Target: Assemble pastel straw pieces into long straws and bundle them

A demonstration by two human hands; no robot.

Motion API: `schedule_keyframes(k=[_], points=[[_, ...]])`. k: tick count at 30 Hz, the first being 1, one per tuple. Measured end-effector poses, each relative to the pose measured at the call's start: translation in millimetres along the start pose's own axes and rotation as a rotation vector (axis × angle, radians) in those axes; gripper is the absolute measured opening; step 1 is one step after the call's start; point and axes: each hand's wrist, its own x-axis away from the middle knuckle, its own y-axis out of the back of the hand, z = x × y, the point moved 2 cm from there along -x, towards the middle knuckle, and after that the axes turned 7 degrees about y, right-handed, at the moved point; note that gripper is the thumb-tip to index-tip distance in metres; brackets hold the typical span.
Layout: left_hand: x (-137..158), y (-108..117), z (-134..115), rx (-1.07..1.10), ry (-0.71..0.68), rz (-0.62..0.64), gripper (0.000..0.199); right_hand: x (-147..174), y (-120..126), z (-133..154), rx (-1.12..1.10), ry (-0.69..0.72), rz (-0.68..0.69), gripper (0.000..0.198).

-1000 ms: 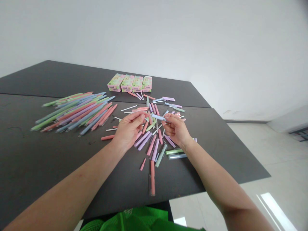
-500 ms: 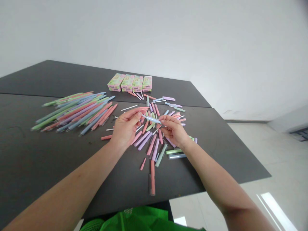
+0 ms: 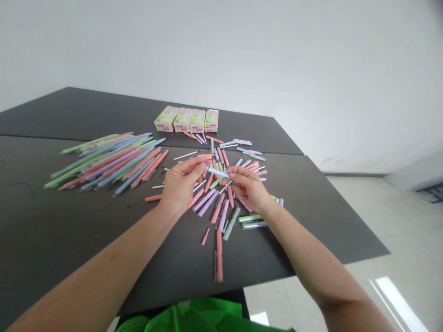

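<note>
A light blue pen barrel (image 3: 218,172) is held level between my two hands, above a spread of pen parts. My left hand (image 3: 182,182) pinches its left end between thumb and fingertips, which hide that end. On the other end, the thumb and index finger of my right hand (image 3: 251,186) are closed, with the remaining fingers curled below. Under and around the hands lie loose purple barrels (image 3: 208,203), pink barrels (image 3: 218,207), a grey-green capped piece (image 3: 231,223) and thin white refills (image 3: 187,155).
A heap of long pens (image 3: 110,161) in pink, green, blue and purple lies at left. Several small green-and-pink boxes (image 3: 185,120) stand in a row farther back. A coral piece with a clear cap (image 3: 219,258) lies near the dark table's (image 3: 270,258) front edge. A white wall rises behind.
The gap between my left fingertips and the blue barrel has narrowed; a thin white piece showing there earlier is now mostly hidden. My right hand has shifted slightly left.
</note>
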Motion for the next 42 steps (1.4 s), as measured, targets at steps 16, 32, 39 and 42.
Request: schedule_keyframes(k=[16,32,39,42], points=[[3.5,3.1,0.1,-0.27,-0.071,0.044,0.018,-1.8,-0.2,-10.7,-0.053,-0.048,0.035,0.026],[7.4,-2.9,0.1,-0.183,0.019,0.198,0.031,1.9,-4.7,-14.1,-0.045,-0.168,0.238,0.025],[11.5,-9.0,-0.2,-0.278,0.034,0.281,0.027,-4.3,4.5,-15.6,0.308,0.034,0.176,0.027],[9.5,-5.5,-3.2,-0.381,-0.06,0.241,0.022,-12.1,27.4,-5.6,0.764,0.352,-0.064,0.022]])
